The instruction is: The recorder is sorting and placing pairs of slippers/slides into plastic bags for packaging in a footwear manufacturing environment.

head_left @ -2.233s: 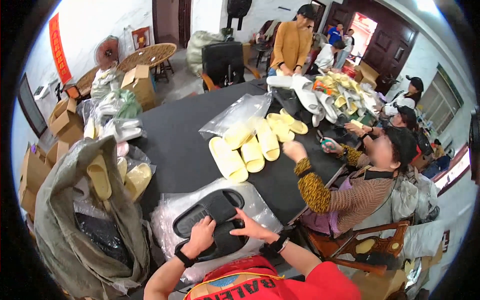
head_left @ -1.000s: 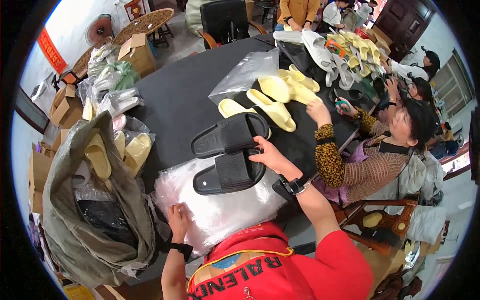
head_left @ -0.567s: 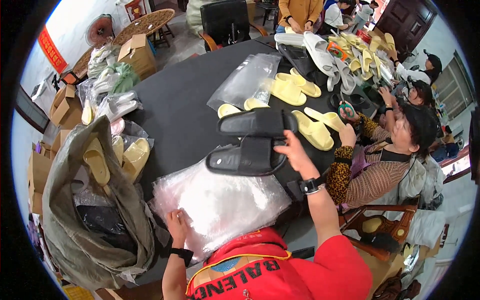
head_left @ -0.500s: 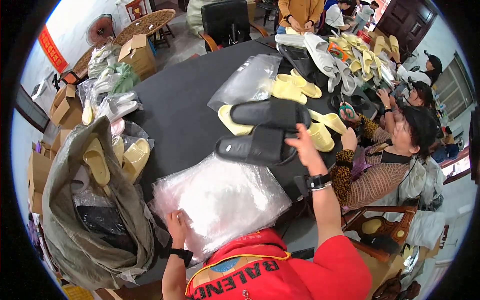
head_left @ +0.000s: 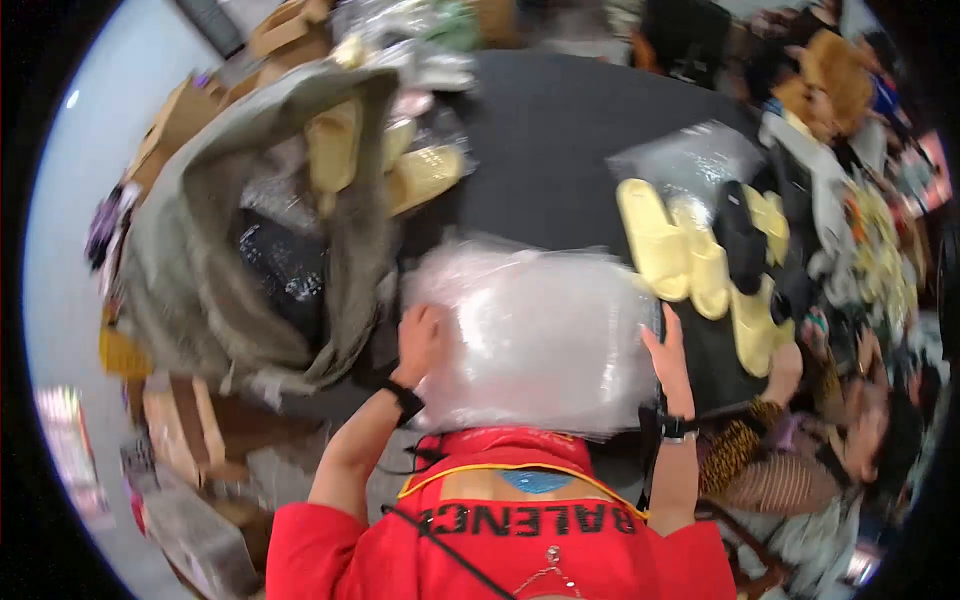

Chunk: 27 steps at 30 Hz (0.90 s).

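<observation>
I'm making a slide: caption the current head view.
Left hand and right hand flank clear plastic bags; grey sack at left, yellow slippers beyond at right.

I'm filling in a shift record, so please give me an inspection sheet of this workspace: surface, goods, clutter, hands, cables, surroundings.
Surface: black tabletop, partly covered.
Goods: clear plastic stack lying in front of the person; yellow slippers and a black slipper beyond its right side.
Clutter: open grey sack left of the stack.
Hands: left hand touches the stack's left edge, grip unclear; right hand is open at its right edge.
Cables: thin black cord across the red shirt; purpose unclear.
Surroundings: cardboard box at upper left; co-worker's patterned sleeve at right, blurred.
</observation>
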Each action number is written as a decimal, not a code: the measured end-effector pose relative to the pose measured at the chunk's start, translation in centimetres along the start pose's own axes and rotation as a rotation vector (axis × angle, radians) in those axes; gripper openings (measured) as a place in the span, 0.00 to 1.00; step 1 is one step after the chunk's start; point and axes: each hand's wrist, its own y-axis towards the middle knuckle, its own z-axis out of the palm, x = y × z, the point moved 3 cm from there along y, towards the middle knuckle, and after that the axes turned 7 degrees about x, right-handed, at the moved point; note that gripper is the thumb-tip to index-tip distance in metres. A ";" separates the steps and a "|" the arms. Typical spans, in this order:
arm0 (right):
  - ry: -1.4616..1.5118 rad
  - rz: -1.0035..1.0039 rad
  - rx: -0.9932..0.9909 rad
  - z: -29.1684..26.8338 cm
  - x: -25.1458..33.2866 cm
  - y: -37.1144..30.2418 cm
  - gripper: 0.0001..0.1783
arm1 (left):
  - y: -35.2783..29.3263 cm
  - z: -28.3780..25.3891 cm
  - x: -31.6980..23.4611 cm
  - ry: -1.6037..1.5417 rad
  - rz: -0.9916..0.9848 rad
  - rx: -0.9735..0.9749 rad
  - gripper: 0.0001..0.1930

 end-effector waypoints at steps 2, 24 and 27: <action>-0.046 -0.027 0.050 2.6 -0.5 -1.2 0.37 | -0.3 -0.2 0.4 0.120 -0.097 -0.173 0.18; 0.205 -0.119 -0.121 -5.1 4.0 11.2 0.34 | 1.7 3.2 -10.0 0.314 0.399 0.251 0.29; 0.512 0.023 -0.158 -7.0 1.8 15.7 0.36 | 2.6 4.6 -9.1 0.341 0.372 0.194 0.29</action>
